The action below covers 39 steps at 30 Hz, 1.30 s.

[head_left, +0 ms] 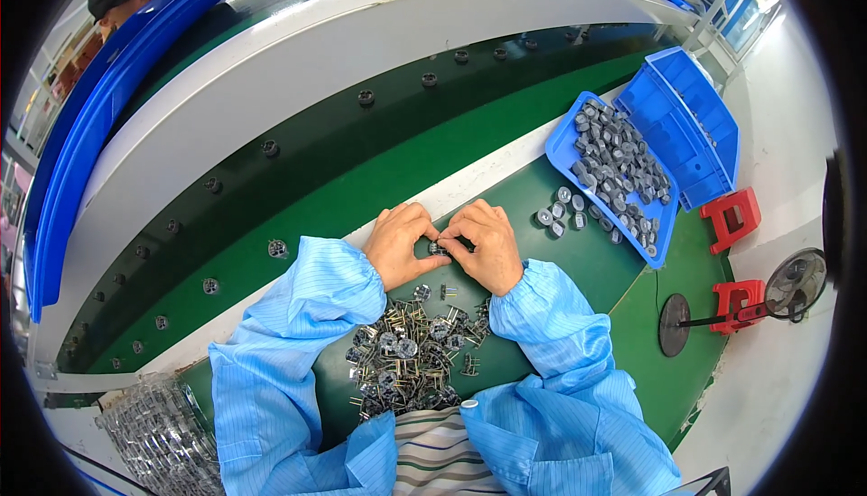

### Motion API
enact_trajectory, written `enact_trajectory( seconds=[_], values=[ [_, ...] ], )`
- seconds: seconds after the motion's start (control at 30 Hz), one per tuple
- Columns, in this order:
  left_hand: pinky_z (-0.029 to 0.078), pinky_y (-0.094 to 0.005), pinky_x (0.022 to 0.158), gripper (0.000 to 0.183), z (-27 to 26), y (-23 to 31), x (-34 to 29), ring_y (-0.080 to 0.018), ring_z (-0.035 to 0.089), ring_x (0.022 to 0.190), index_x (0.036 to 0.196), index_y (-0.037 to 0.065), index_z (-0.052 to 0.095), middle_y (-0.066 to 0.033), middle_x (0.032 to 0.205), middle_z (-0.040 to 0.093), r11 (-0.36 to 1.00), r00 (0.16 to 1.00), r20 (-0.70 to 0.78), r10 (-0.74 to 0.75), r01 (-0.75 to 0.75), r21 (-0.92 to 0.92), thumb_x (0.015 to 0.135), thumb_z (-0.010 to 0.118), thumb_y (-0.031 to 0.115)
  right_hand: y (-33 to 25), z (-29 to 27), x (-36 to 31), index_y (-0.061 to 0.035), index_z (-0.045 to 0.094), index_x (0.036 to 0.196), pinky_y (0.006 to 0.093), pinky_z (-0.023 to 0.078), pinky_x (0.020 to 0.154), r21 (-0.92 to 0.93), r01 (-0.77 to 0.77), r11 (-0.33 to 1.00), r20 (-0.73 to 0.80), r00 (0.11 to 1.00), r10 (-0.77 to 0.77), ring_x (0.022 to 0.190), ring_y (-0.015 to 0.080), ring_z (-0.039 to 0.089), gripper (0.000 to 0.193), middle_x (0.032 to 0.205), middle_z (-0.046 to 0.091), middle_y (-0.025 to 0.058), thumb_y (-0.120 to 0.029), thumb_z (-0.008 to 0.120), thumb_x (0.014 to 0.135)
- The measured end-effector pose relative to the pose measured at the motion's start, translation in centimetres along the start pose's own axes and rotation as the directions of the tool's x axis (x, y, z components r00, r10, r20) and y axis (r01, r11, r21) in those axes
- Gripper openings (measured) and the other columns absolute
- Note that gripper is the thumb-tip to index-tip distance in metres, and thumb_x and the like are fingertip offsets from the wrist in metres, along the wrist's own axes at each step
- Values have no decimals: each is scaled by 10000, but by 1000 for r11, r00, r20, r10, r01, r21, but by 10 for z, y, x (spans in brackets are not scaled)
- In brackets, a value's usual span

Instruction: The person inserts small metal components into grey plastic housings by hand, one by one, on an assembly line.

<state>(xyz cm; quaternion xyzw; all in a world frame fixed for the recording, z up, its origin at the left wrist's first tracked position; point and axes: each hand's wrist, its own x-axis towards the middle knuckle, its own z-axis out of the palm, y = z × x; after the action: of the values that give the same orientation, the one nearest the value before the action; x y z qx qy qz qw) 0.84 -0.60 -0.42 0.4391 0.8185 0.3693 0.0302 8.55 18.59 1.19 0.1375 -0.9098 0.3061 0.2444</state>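
My left hand [397, 245] and my right hand [489, 248] meet over the green table, thumbs and fingertips pinched together. Between them is a small dark round part [437, 248] with a glint of metal; the fingers cover most of it, so its exact kind does not show. Closer to my body lies a heap of small round black parts with metal pins [406, 352]. One loose pinned part [448, 292] rests just below my right hand. Several grey round caps [558, 211] sit on the table to the right of that hand.
A tilted blue tray [562, 146] full of grey caps stands at the right, beside a blue bin [695, 126]. Beyond the white ledge runs a green conveyor belt [361, 180] carrying spaced round parts. Clear plastic trays [158, 433], red stools [733, 219] and a fan [795, 284] flank me.
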Motion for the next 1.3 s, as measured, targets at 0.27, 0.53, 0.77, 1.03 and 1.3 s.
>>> enact_trajectory(
  seconds=[0.27,0.53,0.77,1.03,1.3],
  values=[
    [421,-417,884,358,-11,-4,0,-262,601,1021,944,95,698,-46,1005,609,1000,997,-78,1,0,12,720,914,272,7,-15,6,-81,752,939,393,479,832,20,-49,999,-116,992,51,942,297,664,232,949,721,89,-107,852,731],
    [414,-449,912,301,-56,-42,18,-280,582,1053,945,104,711,-74,1038,617,897,924,-293,-245,331,294,789,859,315,49,-43,-36,-90,622,1217,515,458,966,-603,-504,618,-233,853,468,1213,394,510,489,1319,554,150,-35,791,761],
    [393,-467,996,474,-36,-12,15,-354,511,1213,1240,106,604,-134,1276,548,981,977,-199,81,-43,188,817,807,178,27,-18,-14,-56,635,1174,465,492,943,-108,-57,992,30,998,61,1126,377,549,462,1258,582,152,-16,801,745],
    [411,-427,969,486,-6,0,-1,-305,534,1181,1241,125,632,-101,1257,559,989,989,9,146,-146,34,812,845,207,9,-48,-9,-125,750,936,372,407,836,47,-87,995,363,929,64,957,234,567,186,959,642,8,-149,849,781],
    [432,-413,926,357,-12,10,2,-284,584,1053,1052,102,651,-68,1092,621,997,1000,15,19,-18,-75,781,869,181,19,-41,-12,-123,736,829,369,397,795,-25,-148,989,314,938,148,885,212,578,112,876,661,-3,-149,839,793]
  ],
)
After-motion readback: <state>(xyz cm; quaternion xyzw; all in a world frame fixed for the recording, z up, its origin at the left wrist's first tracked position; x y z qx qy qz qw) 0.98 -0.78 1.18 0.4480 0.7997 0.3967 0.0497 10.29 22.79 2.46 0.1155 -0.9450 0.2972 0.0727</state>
